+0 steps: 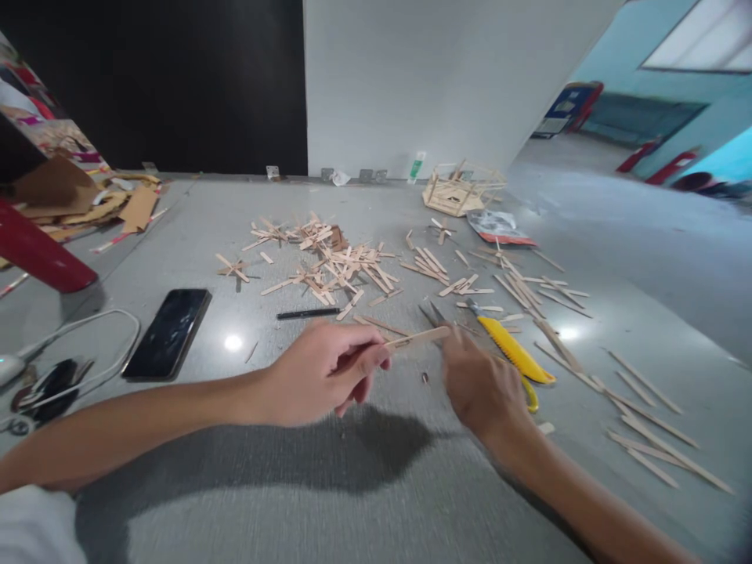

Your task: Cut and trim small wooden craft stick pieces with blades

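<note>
Head view: left hand (320,374) pinches a flat wooden stick (418,338) between thumb and fingers, above the grey table (270,509). Stick pale tan, thin and narrow, far end rounded, a darker mark near the fingertips; it slants slightly up toward the right hand (485,388). That hand is curled over scissors (432,315), dark blades out past the fingers, yellow handle loop behind; grip blurred, cannot tell whether closed on them. Yellow-handled cutter (512,348) just beside. Loose sticks (352,266) heaped beyond.
</note>
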`<state>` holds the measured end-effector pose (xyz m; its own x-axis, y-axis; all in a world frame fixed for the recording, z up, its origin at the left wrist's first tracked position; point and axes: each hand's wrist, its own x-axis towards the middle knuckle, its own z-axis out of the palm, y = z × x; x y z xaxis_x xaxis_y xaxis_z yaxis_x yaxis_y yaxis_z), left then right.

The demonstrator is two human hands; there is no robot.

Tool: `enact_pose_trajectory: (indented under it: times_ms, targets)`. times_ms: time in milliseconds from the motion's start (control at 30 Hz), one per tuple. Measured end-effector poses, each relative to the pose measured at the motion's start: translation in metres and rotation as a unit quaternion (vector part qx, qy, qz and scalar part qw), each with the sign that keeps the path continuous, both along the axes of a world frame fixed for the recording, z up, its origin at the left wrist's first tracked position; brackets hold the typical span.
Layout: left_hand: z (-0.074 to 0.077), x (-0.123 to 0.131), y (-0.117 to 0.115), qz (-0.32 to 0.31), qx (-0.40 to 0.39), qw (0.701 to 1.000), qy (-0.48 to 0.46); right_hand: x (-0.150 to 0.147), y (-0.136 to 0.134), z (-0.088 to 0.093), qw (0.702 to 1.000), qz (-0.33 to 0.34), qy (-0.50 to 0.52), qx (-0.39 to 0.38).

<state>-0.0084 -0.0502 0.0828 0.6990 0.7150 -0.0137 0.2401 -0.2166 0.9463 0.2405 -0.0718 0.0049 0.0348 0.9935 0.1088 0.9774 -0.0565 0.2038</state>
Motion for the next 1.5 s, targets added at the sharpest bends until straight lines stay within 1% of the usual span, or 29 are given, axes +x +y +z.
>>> enact_pose_trajectory:
  times_ms: [33, 67, 100, 133, 167, 200, 233, 267, 300, 367, 467, 633, 933, 1167, 1367, 1500]
  targets:
    - [-0.002, 0.000, 0.004, -0.010, 0.002, 1.000, 0.020, 0.003, -0.002, 0.001, 0.999, -0.011, 0.005, 0.039]
    - [-0.005, 0.000, 0.009, -0.024, 0.001, 0.999, 0.047, 0.006, -0.004, 0.002, 0.996, -0.008, 0.016, 0.091]
    - [-0.009, 0.000, 0.015, -0.052, -0.008, 0.995, 0.084, 0.009, -0.007, 0.002, 0.989, 0.023, 0.030, 0.145]
    - [-0.014, -0.001, 0.021, -0.089, -0.014, 0.988, 0.126, 0.010, -0.011, 0.002, 0.978, 0.078, 0.046, 0.189]
    - [-0.020, -0.002, 0.028, -0.122, -0.017, 0.979, 0.163, 0.010, -0.015, 0.002, 0.963, 0.149, 0.061, 0.215]
    - [-0.027, -0.002, 0.035, -0.143, -0.017, 0.973, 0.181, 0.008, -0.019, 0.001, 0.948, 0.225, 0.068, 0.214]
    - [-0.034, -0.003, 0.041, -0.161, -0.020, 0.968, 0.191, 0.005, -0.022, 0.000, 0.935, 0.291, 0.065, 0.191]
    - [-0.040, -0.003, 0.046, -0.179, -0.028, 0.963, 0.199, 0.001, -0.026, -0.001, 0.926, 0.336, 0.054, 0.162]
    - [-0.046, -0.004, 0.049, -0.184, -0.024, 0.962, 0.200, -0.004, -0.029, -0.002, 0.921, 0.363, 0.037, 0.134]
    - [-0.054, -0.004, 0.053, -0.185, -0.032, 0.961, 0.201, -0.013, -0.034, -0.004, 0.917, 0.385, 0.002, 0.100]
    - [-0.059, -0.004, 0.054, -0.178, -0.042, 0.963, 0.197, -0.020, -0.036, -0.010, 0.917, 0.389, -0.014, 0.090]
    - [-0.061, -0.004, 0.054, -0.177, -0.050, 0.965, 0.186, -0.021, -0.036, -0.015, 0.918, 0.384, -0.007, 0.102]
    - [-0.061, -0.004, 0.057, -0.184, -0.058, 0.963, 0.188, -0.019, -0.038, -0.016, 0.926, 0.366, -0.009, 0.094]
    - [-0.063, -0.006, 0.057, -0.182, -0.073, 0.963, 0.185, -0.019, -0.038, -0.014, 0.924, 0.370, -0.004, 0.098]
    - [-0.065, -0.007, 0.058, -0.184, -0.071, 0.964, 0.179, -0.018, -0.037, -0.012, 0.927, 0.365, -0.013, 0.082]
    - [-0.063, -0.006, 0.058, -0.185, -0.071, 0.963, 0.185, -0.016, -0.036, -0.011, 0.928, 0.368, 0.001, 0.062]
